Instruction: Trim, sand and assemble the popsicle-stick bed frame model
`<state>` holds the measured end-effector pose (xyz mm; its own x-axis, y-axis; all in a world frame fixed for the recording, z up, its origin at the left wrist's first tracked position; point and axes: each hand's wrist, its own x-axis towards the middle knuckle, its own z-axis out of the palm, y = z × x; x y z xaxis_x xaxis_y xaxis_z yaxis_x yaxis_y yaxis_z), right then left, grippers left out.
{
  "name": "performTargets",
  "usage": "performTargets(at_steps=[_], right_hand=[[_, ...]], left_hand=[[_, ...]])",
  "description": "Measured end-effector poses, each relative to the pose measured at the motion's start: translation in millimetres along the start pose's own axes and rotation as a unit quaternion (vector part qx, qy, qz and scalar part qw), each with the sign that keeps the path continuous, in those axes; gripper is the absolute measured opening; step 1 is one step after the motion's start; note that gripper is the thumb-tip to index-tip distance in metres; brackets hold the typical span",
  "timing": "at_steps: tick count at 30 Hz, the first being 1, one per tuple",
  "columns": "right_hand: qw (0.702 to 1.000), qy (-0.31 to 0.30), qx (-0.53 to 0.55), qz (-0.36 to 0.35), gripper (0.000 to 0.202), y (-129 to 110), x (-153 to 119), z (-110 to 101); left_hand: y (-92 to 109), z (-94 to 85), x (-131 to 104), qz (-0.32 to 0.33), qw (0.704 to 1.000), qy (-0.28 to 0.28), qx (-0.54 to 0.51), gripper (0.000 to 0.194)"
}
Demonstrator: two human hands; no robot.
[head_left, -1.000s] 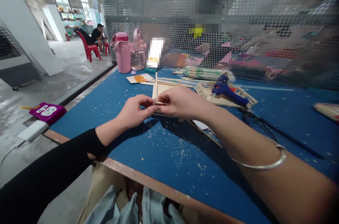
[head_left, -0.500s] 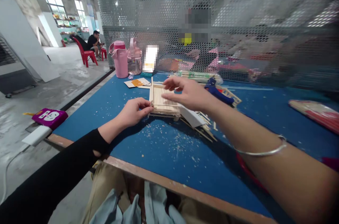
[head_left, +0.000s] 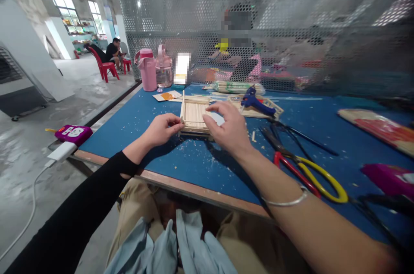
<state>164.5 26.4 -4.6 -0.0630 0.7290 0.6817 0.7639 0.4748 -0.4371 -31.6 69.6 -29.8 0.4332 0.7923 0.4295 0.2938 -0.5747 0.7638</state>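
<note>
A small square tray built of thin wooden sticks [head_left: 196, 112] lies on the blue table, its slatted floor facing up. My left hand [head_left: 161, 129] pinches its near left corner between thumb and fingers. One stick stands up above the left side. At the right side is my right hand [head_left: 228, 129], thumb and fingers apart and curved over the edge; whether the fingertips touch the wood I cannot tell. A white piece [head_left: 217, 118] shows partly behind the right hand.
A blue glue gun [head_left: 257, 102] rests by another stick frame [head_left: 278, 111]. Pliers with red and yellow handles [head_left: 291, 159] lie to the right, near a purple object [head_left: 388, 179]. A pink thermos [head_left: 148, 71], a jug [head_left: 164, 71] and bundled sticks [head_left: 236, 87] stand or lie behind. Wood crumbs dot the table [head_left: 190, 166].
My right hand has come down from above the tray to its right edge. The left hand keeps its corner. The view has shifted, showing the pliers on the right.
</note>
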Motion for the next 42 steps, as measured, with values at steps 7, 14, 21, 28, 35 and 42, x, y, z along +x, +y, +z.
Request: performTargets(at_steps=[7,14,21,28,35,42], right_hand=[[0.986,-0.012,-0.111,-0.122,0.019,-5,-9,13],[0.982,-0.041,-0.128,-0.133,0.022,-1,-11,23],[0.983,-0.086,-0.092,-0.131,0.024,-1,-8,23],[0.983,-0.084,-0.072,-0.145,0.024,0,-7,23],[0.981,-0.063,-0.051,-0.177,0.020,4,-8,26],[0.997,0.032,-0.025,-0.059,0.019,11,31,-11]], left_hand=[[-1,3.6,-1,-0.012,1.000,0.009,0.002,0.013],[2,3.0,-1,-0.012,1.000,0.013,0.003,0.010],[1,2.7,0,-0.004,1.000,0.009,0.019,0.011],[2,1.8,0,0.012,0.999,0.001,0.048,0.014],[2,0.4,1,0.024,0.997,-0.017,0.077,0.017],[-2,1.8,3,0.013,0.998,-0.013,0.062,0.015]])
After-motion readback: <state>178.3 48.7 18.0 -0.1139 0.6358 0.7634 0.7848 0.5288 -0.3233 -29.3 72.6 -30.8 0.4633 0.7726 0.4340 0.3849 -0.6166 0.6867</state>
